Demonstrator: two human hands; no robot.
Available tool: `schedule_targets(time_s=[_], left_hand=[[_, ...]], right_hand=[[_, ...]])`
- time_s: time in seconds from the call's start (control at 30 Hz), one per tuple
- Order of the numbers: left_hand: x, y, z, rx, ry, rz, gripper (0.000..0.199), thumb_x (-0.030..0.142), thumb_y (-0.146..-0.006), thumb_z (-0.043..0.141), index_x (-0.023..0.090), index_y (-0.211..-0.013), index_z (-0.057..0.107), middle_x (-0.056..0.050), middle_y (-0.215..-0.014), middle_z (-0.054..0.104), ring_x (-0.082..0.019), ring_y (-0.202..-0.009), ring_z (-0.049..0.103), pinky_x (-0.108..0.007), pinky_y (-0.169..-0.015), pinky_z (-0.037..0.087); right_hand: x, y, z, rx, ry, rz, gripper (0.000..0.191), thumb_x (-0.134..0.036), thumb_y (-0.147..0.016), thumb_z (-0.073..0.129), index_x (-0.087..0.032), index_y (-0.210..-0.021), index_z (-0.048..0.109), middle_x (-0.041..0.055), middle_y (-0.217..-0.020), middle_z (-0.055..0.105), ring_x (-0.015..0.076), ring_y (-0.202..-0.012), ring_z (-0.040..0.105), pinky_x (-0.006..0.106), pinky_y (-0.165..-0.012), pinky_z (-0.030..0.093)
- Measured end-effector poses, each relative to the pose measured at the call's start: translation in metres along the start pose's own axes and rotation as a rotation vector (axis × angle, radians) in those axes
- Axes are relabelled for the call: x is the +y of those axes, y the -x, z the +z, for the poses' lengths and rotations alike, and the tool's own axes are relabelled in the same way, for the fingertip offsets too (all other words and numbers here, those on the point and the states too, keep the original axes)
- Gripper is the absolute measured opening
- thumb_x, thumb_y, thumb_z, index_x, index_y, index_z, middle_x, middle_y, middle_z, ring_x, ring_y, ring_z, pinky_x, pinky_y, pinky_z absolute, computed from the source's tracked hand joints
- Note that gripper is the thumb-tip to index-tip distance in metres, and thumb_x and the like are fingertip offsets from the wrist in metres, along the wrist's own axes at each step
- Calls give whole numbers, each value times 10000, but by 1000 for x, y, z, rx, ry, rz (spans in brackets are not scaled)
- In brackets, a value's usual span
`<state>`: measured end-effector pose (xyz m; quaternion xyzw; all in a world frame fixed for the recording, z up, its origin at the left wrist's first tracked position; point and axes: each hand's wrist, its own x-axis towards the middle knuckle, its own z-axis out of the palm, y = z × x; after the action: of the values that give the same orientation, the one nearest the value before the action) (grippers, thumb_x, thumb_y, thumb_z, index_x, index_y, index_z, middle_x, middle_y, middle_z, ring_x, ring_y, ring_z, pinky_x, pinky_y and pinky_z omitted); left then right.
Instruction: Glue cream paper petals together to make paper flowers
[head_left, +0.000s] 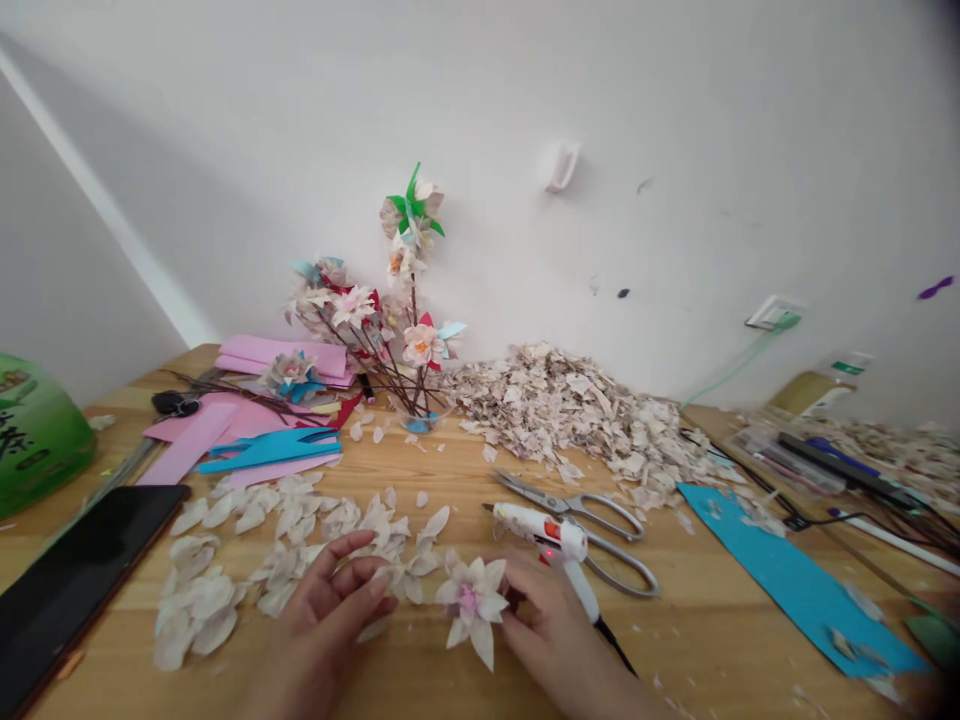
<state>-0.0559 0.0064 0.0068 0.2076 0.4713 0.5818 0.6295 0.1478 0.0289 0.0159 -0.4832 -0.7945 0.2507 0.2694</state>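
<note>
My right hand [541, 612] holds a white flower [470, 598] with a pink centre between thumb and fingers, above the wooden table [420, 695]. To its left, my left hand [339, 607] has its fingers curled and closed near the loose white petals [289, 520]; a pale petal seems to show at its fingertips, too blurred to be sure. Just beyond my right hand lies a white glue gun [541, 530] with a small red light. Its handle is partly hidden by that hand. Metal scissors [609, 530] lie beside the gun.
Flowers on twigs stand in a clear vase [421, 418] by the wall. A heap of dry petals [570, 400] lies behind the scissors. Blue paper [799, 575] is at right, a black phone [79, 590] and green container [37, 435] at left, pink sheets [281, 352] at the back left.
</note>
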Motion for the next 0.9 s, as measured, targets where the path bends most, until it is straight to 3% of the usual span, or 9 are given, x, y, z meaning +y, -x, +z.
schedule_targets(time_s=[0.27,0.47,0.7,0.9], left_hand=[[-1,2,-1,-35,-87,-43,551,338,-598,762,246,-1064,483,42,-704,640,-141,-683,568,-274,-686,443],[-13,-5,-5,-109,-83,-50,523,297,-606,771,233,-1039,484,40,-675,651,-132,-659,577,-270,-672,433],[-21,-2,-2,-144,-76,-56,482,277,-530,814,198,-928,553,35,-572,644,-108,-552,551,-239,-590,394],[-25,-3,-6,-183,-72,-96,509,254,-534,817,211,-953,531,19,-609,677,-125,-571,589,-249,-597,403]], right_hand=[[8,7,6,99,-250,47,153,-108,-668,513,-202,-627,627,21,-646,658,181,-654,577,258,-610,441],[5,5,8,175,-166,73,145,-246,-707,544,-188,-580,582,31,-603,626,188,-602,561,267,-556,431],[4,8,13,267,18,18,108,-186,-660,590,-188,-554,569,21,-574,637,185,-568,576,257,-536,408],[1,8,22,255,-146,13,56,-200,-680,602,-197,-624,595,12,-607,664,174,-577,614,246,-545,451]])
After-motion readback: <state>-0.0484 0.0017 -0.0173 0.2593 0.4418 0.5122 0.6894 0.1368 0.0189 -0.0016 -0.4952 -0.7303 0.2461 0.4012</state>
